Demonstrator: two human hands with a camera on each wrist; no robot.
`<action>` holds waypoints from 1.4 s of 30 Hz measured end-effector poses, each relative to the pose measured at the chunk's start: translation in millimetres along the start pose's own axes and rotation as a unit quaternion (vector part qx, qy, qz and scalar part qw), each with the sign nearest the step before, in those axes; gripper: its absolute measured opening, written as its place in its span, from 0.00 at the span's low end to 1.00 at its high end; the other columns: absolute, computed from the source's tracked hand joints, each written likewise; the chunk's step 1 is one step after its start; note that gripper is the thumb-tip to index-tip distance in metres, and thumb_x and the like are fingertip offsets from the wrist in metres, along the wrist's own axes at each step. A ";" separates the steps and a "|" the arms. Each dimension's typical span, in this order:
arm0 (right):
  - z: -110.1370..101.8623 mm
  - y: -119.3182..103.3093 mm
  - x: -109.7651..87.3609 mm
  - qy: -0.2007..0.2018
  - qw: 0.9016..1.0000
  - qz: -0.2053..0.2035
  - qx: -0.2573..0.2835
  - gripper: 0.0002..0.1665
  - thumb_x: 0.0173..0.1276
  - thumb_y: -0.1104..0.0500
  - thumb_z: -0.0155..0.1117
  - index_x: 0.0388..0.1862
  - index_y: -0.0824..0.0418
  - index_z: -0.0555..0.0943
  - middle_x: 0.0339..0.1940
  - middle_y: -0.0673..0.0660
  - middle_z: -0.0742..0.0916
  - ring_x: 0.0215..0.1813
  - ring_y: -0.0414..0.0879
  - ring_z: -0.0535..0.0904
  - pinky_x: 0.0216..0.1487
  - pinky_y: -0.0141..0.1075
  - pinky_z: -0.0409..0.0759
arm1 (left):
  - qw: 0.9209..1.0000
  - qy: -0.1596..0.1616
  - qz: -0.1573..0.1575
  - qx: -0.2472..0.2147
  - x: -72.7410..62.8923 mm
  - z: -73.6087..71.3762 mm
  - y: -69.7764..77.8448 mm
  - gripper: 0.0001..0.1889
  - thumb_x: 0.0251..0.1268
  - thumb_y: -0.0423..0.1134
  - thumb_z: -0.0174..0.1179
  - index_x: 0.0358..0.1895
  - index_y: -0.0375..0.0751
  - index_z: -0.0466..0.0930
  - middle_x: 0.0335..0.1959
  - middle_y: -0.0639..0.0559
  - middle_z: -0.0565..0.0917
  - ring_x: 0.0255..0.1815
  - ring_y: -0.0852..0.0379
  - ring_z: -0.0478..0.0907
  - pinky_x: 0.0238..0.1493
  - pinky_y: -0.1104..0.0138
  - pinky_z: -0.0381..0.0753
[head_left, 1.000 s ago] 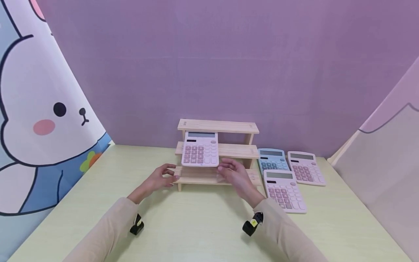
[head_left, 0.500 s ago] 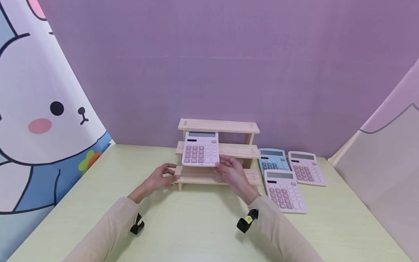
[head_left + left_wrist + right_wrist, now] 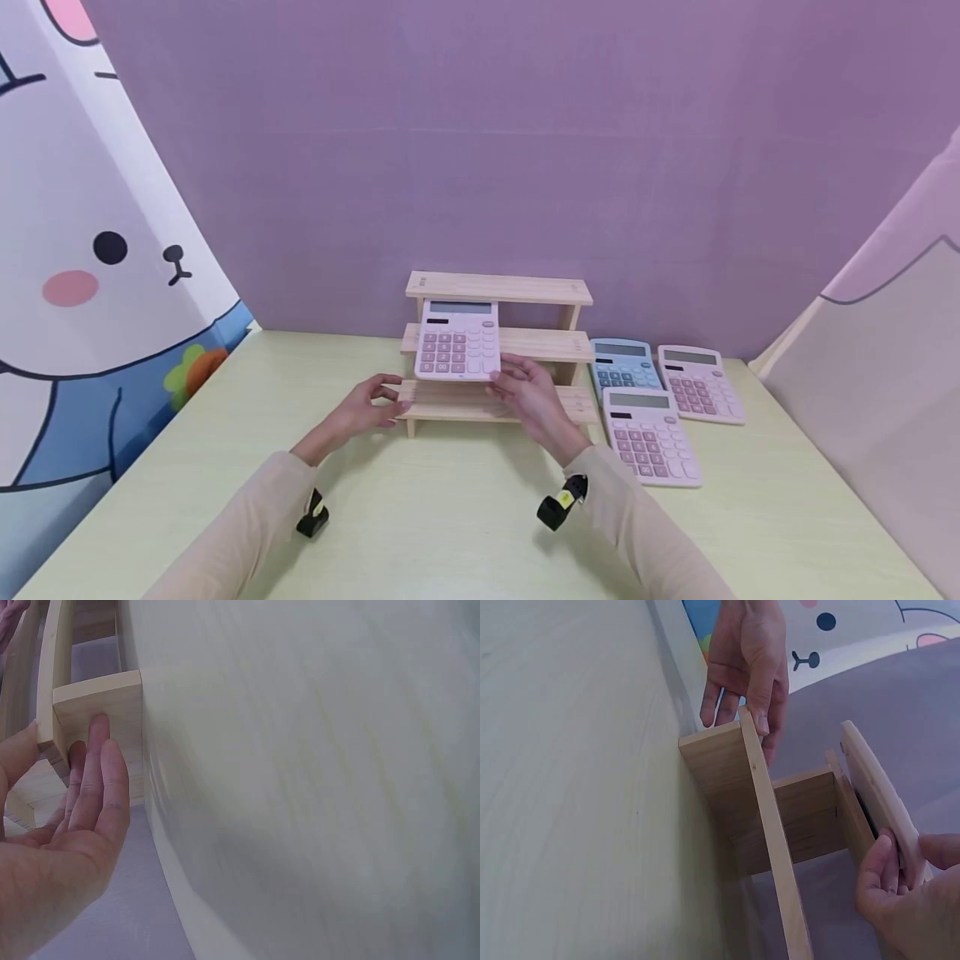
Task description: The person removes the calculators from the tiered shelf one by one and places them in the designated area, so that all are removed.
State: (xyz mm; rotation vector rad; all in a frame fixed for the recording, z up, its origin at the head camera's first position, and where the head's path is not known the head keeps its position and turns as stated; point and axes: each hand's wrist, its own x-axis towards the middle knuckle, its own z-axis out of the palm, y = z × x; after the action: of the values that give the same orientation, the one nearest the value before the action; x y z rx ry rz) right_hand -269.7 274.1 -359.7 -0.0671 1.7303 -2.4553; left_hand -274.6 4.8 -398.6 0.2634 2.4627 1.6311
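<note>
A three-tier wooden display shelf [image 3: 450, 402] stands at the back of the table in the head view. Leaning on its middle tier, toward the left, is a pink calculator [image 3: 460, 340]. My right hand [image 3: 537, 407] pinches the calculator's lower right corner; the right wrist view shows the thumb [image 3: 939, 847] on its face and curled fingers behind. At the left end of the lowest tier, my left hand [image 3: 362, 410] holds the shelf. Its thumb lies on the board and its fingers reach beneath against the side panel [image 3: 112, 705], as the left wrist view shows.
Right of the shelf lie a blue calculator [image 3: 622, 362], a pink calculator [image 3: 701, 385] and another pink one [image 3: 651, 437], which overlaps the blue one. Behind the pale table [image 3: 450, 517] rises a purple backdrop [image 3: 480, 142]. A cartoon-printed cloth [image 3: 90, 200] hangs at the left.
My right hand has shifted slightly left and up, closing onto the calculator's lower right corner. The calculator, the shelf and my left hand look nearly unmoved.
</note>
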 end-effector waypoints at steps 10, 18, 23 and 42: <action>3.4 1.3 1.1 0.019 0.999 0.005 0.041 0.25 0.61 0.76 0.54 0.58 0.70 0.67 0.34 0.54 0.81 0.33 0.42 0.81 0.43 0.32 0.82 | 1.000 -0.005 0.002 -0.004 -0.5 -0.1 0.8 0.30 0.61 0.37 0.58 0.63 0.28 0.57 0.49 0.33 0.73 0.36 0.57 0.79 0.42 0.60 0.84; 4.4 2.3 0.0 0.028 0.998 0.006 0.055 0.24 0.60 0.76 0.54 0.57 0.71 0.68 0.32 0.54 0.82 0.31 0.42 0.80 0.40 0.30 0.82 | 1.000 0.001 -0.006 -0.004 0.9 -0.1 -0.3 0.29 0.61 0.36 0.58 0.63 0.30 0.58 0.48 0.34 0.73 0.36 0.57 0.79 0.41 0.62 0.85; 3.7 1.0 -2.4 0.023 0.998 0.004 0.060 0.24 0.59 0.77 0.53 0.57 0.72 0.67 0.32 0.55 0.81 0.31 0.42 0.80 0.38 0.29 0.82 | 1.000 0.003 -0.003 0.001 0.9 -0.4 -1.0 0.29 0.61 0.36 0.58 0.62 0.31 0.59 0.48 0.34 0.73 0.36 0.57 0.79 0.41 0.62 0.85; 0.3 -4.5 -9.3 0.006 0.998 0.019 0.066 0.25 0.60 0.77 0.52 0.58 0.71 0.66 0.34 0.56 0.81 0.33 0.43 0.79 0.41 0.29 0.82 | 1.000 0.002 -0.020 0.010 0.9 -1.8 3.4 0.30 0.62 0.38 0.58 0.64 0.32 0.58 0.51 0.33 0.72 0.38 0.55 0.79 0.42 0.61 0.84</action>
State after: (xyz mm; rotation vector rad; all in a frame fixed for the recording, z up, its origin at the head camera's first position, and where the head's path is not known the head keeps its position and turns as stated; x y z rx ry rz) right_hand -260.8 276.5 -355.0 -0.0056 1.5542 -2.5403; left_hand -275.7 4.7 -394.8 0.2126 2.4722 1.5928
